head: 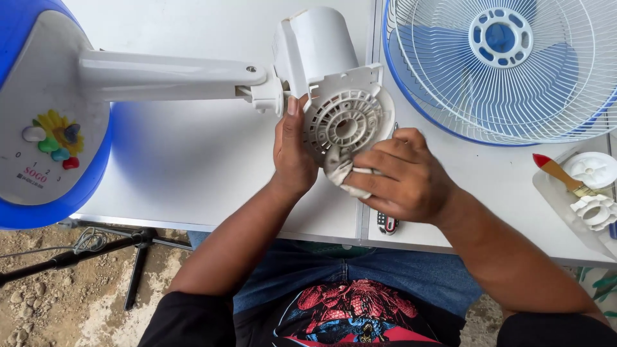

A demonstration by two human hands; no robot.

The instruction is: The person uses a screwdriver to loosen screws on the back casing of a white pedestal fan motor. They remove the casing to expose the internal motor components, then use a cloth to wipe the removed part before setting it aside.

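White plastic everywhere: fan motor housing (321, 48) lying on its side on the white table (193, 167), neck joined to the stand arm (167, 74) running left to the blue-and-white base (45, 109) with its coloured push buttons (54, 141). Left hand (292, 151) clasped round the edge of the housing's ribbed front plate (347, 119), thumb up along the rim, steadying it. Right hand (402, 177) clenched on a small pale cloth (340, 173), pressing it against the plate's lower edge — wiping, by the look of it. For a clean job: keep the housing braced as now, work the cloth into the slots in short strokes, turn to a fresh fold as it soils. Beyond, upper right: blue-rimmed wire fan guard (553, 96) with blue blades (424, 51) behind it. Far right: tray (553, 193) holding a paintbrush (562, 175) and white plastic fittings (594, 209). Under the right hand, a small dark-and-red object (387, 223) — possibly a tool handle, too hidden to say.
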